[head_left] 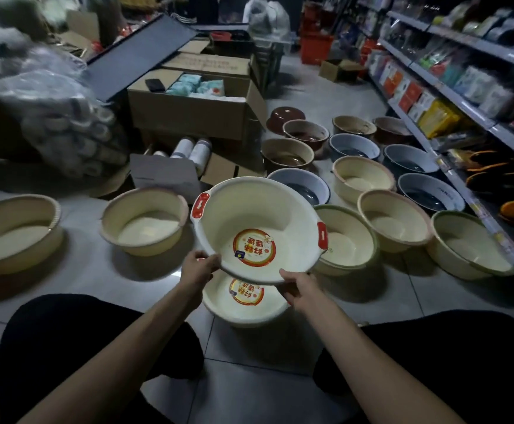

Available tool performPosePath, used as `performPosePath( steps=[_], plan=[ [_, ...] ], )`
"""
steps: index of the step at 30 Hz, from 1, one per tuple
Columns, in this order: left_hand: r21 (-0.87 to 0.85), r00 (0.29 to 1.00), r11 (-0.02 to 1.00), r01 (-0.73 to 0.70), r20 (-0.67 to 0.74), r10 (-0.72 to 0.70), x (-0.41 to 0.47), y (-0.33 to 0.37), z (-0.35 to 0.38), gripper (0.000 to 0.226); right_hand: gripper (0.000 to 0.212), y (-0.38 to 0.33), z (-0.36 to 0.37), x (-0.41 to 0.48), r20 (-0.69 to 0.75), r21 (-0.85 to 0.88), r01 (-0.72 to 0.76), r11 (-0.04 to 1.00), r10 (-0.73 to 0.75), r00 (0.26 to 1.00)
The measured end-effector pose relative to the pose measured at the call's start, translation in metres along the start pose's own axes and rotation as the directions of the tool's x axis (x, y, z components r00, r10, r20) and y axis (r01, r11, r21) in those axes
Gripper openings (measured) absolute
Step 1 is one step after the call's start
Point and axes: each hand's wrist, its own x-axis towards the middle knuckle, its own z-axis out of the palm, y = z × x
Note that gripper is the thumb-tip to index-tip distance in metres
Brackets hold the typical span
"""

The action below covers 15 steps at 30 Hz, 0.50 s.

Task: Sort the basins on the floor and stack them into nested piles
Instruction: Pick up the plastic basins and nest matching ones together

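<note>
Cream plastic basin (pixel 258 228) with red handles and a sticker inside, held tilted in the air by its near rim. Left hand (pixel 199 266) and right hand (pixel 295 289) both pinching that rim, fingers (pixel 210 260) curled round the edge; undersides not visible. Directly below, on the floor (pixel 103 289) between the knees: twin basin (pixel 243 310), same sticker, mouth up.

Step in hand, by judgement: nesting the held one into the twin. To do it well: level the tilt, centre over the twin, turn the red handles to match the twin's (hidden here), lower straight down, release only once seated flat. Avoid pushing in crooked, as thin plastic is likely to wedge.

Other basins spread unstacked on the floor: pink-rimmed basin (pixel 144 224) just left, green-rimmed basin (pixel 346 240) just right and partly hidden behind the held one, grey basins (pixel 424 182) and brown basins (pixel 288 154) further back by the shelf (pixel 491 127). Most of the sorting not yet done.
</note>
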Motion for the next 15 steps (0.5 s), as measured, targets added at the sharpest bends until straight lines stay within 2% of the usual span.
performPosePath(
  steps=[2,7,10,15],
  plan=[
    [-0.026,0.999,0.999,0.031,-0.012,-0.031,0.012,-0.007,-0.005,0.047,0.055,0.009,0.003,0.008,0.019,0.016,-0.012,1.0,0.012,1.0],
    [-0.154,0.993,0.983,0.104,-0.042,-0.112,0.034,-0.025,-0.009,0.04,0.064,0.032,0.008,0.031,0.014,0.028,-0.04,0.999,0.04,0.999],
    [-0.193,0.986,0.971,0.144,-0.06,-0.158,0.051,-0.04,-0.011,0.04,0.061,0.045,0.009,0.045,-0.007,0.029,-0.066,0.997,0.066,0.998],
    [-0.208,0.968,0.953,0.221,-0.069,-0.24,0.078,-0.069,-0.012,0.058,0.062,0.068,0.007,0.065,-0.034,0.056,-0.133,0.989,0.135,0.99]
  ],
)
